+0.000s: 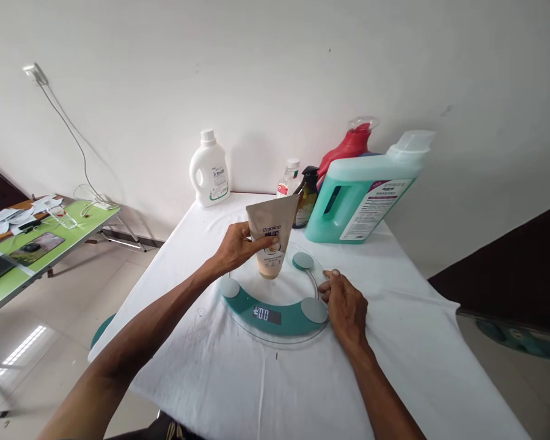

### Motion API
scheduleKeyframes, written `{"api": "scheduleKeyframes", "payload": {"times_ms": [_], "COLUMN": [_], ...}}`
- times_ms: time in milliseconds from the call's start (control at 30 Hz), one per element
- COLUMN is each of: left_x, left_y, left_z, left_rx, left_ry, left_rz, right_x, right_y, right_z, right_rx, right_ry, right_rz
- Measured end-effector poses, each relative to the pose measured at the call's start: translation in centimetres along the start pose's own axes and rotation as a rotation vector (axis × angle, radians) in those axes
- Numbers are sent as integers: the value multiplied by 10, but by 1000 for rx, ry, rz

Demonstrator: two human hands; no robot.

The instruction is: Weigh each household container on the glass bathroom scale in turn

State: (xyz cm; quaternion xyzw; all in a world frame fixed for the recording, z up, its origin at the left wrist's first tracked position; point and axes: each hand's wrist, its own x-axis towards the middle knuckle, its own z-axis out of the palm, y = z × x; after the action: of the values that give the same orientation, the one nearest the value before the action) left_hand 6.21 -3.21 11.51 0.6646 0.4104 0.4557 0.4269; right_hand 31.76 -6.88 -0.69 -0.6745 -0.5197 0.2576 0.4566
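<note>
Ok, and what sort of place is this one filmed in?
Probably a plain room at home or in an office: a cloth-covered table against a bare wall, household detergent bottles, and a green folding desk with papers.

tube (270, 241) base: whether it touches the glass cannot be told | red bottle (348, 146): mostly hidden behind green jug (362, 195) | scale (275, 299) display digits: unclear (seen upside down)

Both bare arms reach forward; the left hand (238, 247) is curled closed, the right hand (346, 305) seemingly lies flat, fingers loosely extended.
</note>
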Motion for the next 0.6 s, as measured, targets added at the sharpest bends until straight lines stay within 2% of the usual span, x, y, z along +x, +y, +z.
{"api": "scheduleKeyframes", "payload": {"times_ms": [133,200,267,333,433,533,600], "left_x": [-6,-11,-19,-27,-38,-46,-49], "left_y": [8,8,0,-19,-64,-107,-123], "left_z": [-2,-10,-21,-34,-45,-44,-39], "left_rx": [98,96,63,37,58,14,-47], "left_ry": [-32,-41,5,110,275,343,347], "left_rz": [-10,19,42,13,-93,-171,-179], "right_x": [-1,-1,0,0,2,2,1], "right_y": [0,1,3,5,7,6,4], "right_z": [1,2,3,5,6,5,4], "right_rx": [-1,3,1,-9,-21,-20,-25], "right_ry": [-1,1,8,21,34,20,11], "right_rz": [35,35,27,21,26,50,57]}}
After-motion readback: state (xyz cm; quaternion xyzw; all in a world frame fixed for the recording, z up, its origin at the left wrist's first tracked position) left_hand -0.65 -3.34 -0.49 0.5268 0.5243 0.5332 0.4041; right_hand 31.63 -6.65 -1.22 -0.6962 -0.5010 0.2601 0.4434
